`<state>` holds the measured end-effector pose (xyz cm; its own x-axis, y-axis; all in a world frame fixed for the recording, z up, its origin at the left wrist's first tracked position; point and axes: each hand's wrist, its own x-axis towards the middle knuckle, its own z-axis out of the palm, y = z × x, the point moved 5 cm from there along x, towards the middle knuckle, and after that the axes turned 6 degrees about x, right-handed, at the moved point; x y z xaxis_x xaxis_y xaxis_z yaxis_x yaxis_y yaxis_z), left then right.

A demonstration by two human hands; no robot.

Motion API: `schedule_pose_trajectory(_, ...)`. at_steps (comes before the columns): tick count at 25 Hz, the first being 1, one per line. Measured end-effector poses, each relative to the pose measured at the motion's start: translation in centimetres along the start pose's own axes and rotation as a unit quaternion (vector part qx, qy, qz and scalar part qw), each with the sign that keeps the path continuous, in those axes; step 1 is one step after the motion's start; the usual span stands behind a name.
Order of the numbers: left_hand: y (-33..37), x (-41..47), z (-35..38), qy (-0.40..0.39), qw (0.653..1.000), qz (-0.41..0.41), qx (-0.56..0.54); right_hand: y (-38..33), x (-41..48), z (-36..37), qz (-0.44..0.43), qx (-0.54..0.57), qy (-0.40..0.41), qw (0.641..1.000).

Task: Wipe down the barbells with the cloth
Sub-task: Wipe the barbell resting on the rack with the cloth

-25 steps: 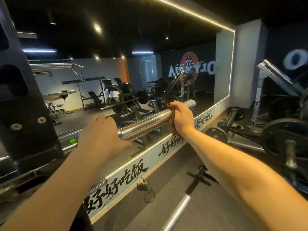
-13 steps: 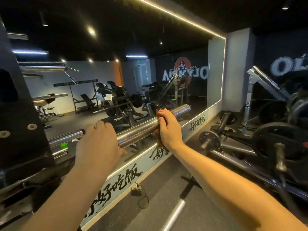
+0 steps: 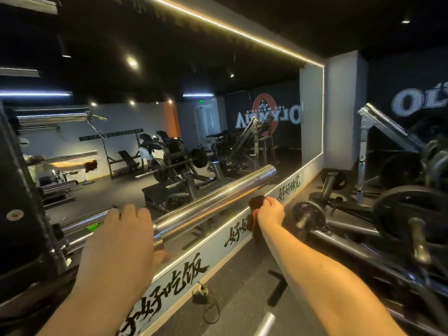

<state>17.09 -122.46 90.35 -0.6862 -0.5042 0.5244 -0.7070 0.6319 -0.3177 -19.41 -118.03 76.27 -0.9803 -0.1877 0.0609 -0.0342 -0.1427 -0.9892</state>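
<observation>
Below the barbell [image 3: 213,202], right hand [image 3: 270,210] has dropped off, fingers pinching cloth [image 3: 256,202]; left hand [image 3: 123,236] still grips.

The gym is dim under a black ceiling. Light comes from a warm LED strip [image 3: 242,33] edging the mirror [image 3: 218,105], small ceiling spotlights [image 3: 132,62] and cool tube lights [image 3: 36,94] seen in the reflection. Bright streaks of glare run along the chrome barbell sleeve [image 3: 218,201]. The wide lens bends straight lines near the edges, and the weight plates [image 3: 412,209] at the right are smeared and soft.
</observation>
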Motion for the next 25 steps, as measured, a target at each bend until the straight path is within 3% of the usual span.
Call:
schedule_pose_trajectory(3,0.1,-0.2,-0.4,0.008,1.000,-0.010,-0.015,-0.5,-1.1,-0.8,0.018,0.103,0.085,0.991)
schedule_pose_trajectory(6,-0.1,-0.3,-0.3,0.007,1.000,-0.013,-0.010,-5.3,-1.5,-2.8,-0.055,0.142,0.100,0.983)
schedule_pose_trajectory(8,-0.3,-0.3,-0.1,0.002,1.000,-0.019,-0.014,-7.7,-1.6,-3.1,-0.117,0.139,0.060,0.982)
schedule_pose_trajectory(11,-0.5,-0.6,0.0,0.007,1.000,-0.022,-0.018,-9.1,-3.4,-0.8,-0.193,0.036,-0.082,0.977)
schedule_pose_trajectory(13,-0.4,-1.3,0.0,0.009,1.000,-0.018,0.000,-8.2,-5.9,0.9,-0.247,-0.052,-0.150,0.956)
schedule_pose_trajectory(15,-0.1,-1.6,0.0,0.009,0.999,-0.018,0.033,-7.6,-7.9,1.0,-0.287,-0.067,-0.200,0.934)
schedule_pose_trajectory(18,0.1,-1.3,0.1,0.005,0.999,-0.016,0.039,-8.0,-5.6,-0.8,-0.256,-0.012,-0.202,0.945)
schedule_pose_trajectory(22,-0.2,-0.9,-0.2,-0.011,1.000,-0.019,-0.006,-9.0,0.0,-1.9,-0.113,0.031,-0.103,0.988)
schedule_pose_trajectory(25,-1.3,-0.4,-0.1,-0.037,0.996,-0.034,-0.067,-9.3,-2.2,-0.5,-0.174,-0.038,-0.099,0.979)
